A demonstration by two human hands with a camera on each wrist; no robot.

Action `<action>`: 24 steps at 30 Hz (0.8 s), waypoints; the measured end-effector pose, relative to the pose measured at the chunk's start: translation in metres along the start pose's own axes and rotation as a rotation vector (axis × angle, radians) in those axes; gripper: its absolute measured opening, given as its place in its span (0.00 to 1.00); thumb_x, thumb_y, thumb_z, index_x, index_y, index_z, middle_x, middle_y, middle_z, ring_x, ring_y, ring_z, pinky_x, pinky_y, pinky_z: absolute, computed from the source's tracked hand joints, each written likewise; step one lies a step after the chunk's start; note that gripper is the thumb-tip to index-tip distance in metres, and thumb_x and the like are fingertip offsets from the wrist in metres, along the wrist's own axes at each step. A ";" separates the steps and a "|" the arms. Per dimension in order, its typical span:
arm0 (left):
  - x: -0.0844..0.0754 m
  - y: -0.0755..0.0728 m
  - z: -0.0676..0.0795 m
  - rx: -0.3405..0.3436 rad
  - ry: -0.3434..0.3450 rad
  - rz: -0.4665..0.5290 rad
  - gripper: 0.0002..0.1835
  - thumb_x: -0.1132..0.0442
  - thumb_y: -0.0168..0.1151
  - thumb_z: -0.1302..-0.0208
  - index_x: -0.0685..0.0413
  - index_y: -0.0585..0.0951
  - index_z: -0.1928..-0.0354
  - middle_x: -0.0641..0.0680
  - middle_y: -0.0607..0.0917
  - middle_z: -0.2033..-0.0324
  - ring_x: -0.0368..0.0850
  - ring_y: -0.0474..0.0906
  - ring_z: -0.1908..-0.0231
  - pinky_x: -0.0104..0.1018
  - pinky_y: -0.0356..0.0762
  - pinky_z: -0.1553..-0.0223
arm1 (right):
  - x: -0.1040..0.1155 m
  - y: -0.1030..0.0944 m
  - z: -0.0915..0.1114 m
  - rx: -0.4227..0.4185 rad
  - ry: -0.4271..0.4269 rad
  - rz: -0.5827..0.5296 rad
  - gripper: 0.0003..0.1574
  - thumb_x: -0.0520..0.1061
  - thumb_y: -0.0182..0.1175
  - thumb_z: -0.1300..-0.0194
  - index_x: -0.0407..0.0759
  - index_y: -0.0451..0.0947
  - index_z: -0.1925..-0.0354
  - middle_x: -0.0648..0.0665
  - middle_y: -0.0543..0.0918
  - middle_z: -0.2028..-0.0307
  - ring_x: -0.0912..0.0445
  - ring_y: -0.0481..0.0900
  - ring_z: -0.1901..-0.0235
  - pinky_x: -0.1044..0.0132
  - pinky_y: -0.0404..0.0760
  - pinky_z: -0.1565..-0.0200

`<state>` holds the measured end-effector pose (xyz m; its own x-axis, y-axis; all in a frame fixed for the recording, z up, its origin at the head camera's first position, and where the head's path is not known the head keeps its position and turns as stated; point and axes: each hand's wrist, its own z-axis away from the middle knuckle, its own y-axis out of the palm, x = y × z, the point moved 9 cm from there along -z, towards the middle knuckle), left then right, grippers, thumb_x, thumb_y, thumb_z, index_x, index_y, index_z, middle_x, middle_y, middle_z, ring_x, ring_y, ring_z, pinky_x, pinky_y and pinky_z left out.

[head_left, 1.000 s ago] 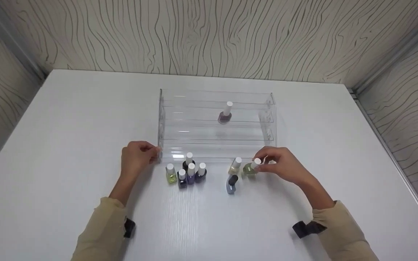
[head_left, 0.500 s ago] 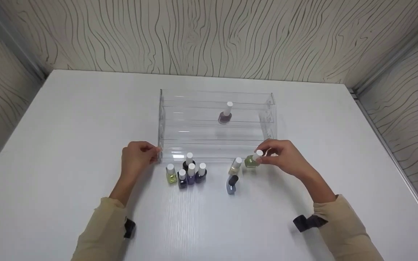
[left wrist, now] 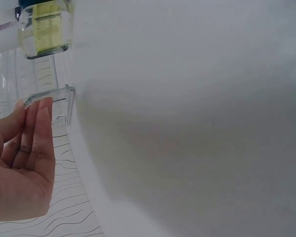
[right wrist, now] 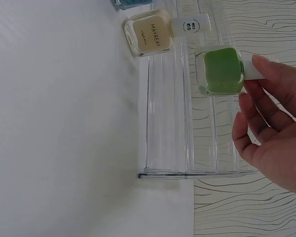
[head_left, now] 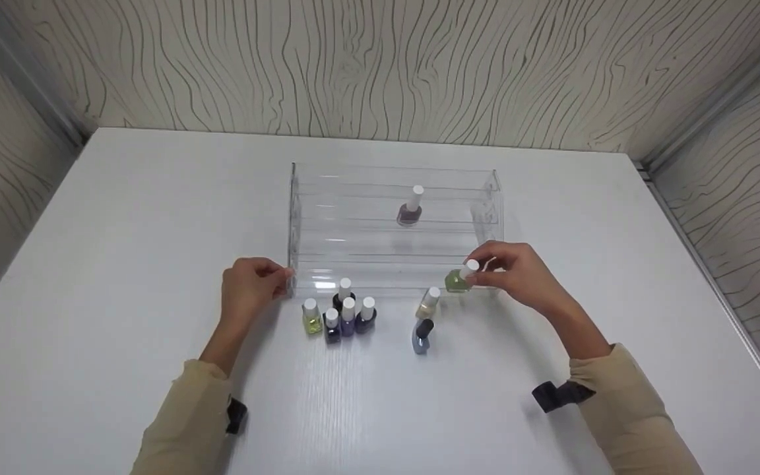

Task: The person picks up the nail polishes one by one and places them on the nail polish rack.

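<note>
My right hand (head_left: 518,270) pinches the white cap of a green nail polish bottle (head_left: 458,282), raised over the front right of a clear tiered display rack (head_left: 293,218). In the right wrist view thumb and index finger grip that cap, and the other fingers curl loosely below the green bottle (right wrist: 223,71). At the rack's front left corner, my left hand (head_left: 248,287) pinches the clear side panel between thumb and fingertips; the left wrist view shows this edge (left wrist: 69,90). A brownish nail polish bottle (head_left: 409,214) with a white cap stands on an upper tier.
In front of the rack stand a cream bottle (head_left: 427,308) and a black-capped blue bottle (head_left: 421,342). Further left are a yellow bottle (head_left: 313,322) and several dark or purple ones, including a purple bottle (head_left: 347,325). A wood-patterned wall (head_left: 353,66) rises behind the white table (head_left: 380,409).
The right hand has lifted the green nail polish bottle and moved it away from the body, from beside the cream bottle to over the rack's front. The left hand has stayed put.
</note>
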<state>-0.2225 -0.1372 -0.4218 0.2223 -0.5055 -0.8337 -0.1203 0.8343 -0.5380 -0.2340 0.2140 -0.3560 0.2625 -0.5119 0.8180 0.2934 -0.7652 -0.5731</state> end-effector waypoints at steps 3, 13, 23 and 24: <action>0.000 0.000 0.000 0.009 0.002 0.010 0.07 0.65 0.62 0.42 0.65 0.83 0.70 0.56 0.82 0.77 0.44 0.76 0.78 0.30 0.74 0.76 | 0.000 -0.001 -0.001 -0.003 0.003 0.005 0.10 0.36 0.66 0.49 0.36 0.81 0.64 0.45 0.80 0.67 0.55 0.74 0.67 0.67 0.75 0.63; 0.000 0.001 0.000 0.021 0.007 0.033 0.06 0.67 0.63 0.43 0.66 0.82 0.70 0.56 0.81 0.78 0.43 0.78 0.78 0.31 0.77 0.74 | -0.001 -0.010 -0.006 -0.024 0.060 0.022 0.12 0.35 0.65 0.48 0.36 0.80 0.62 0.44 0.79 0.66 0.52 0.74 0.65 0.68 0.75 0.63; 0.001 0.000 0.000 0.012 -0.013 0.024 0.06 0.67 0.62 0.42 0.65 0.82 0.69 0.57 0.81 0.76 0.45 0.79 0.76 0.34 0.78 0.73 | 0.005 -0.016 -0.013 -0.039 0.041 0.023 0.12 0.35 0.65 0.48 0.33 0.80 0.62 0.43 0.79 0.66 0.53 0.74 0.65 0.68 0.75 0.62; 0.001 0.001 0.000 0.014 -0.013 0.023 0.06 0.67 0.62 0.42 0.65 0.82 0.69 0.57 0.81 0.76 0.45 0.79 0.76 0.34 0.78 0.73 | 0.006 -0.016 -0.013 -0.039 0.040 0.024 0.12 0.35 0.65 0.48 0.34 0.80 0.62 0.44 0.79 0.66 0.53 0.74 0.65 0.68 0.75 0.62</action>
<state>-0.2220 -0.1370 -0.4226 0.2326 -0.4832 -0.8441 -0.1125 0.8487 -0.5168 -0.2494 0.2183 -0.3413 0.2316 -0.5446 0.8061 0.2510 -0.7671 -0.5904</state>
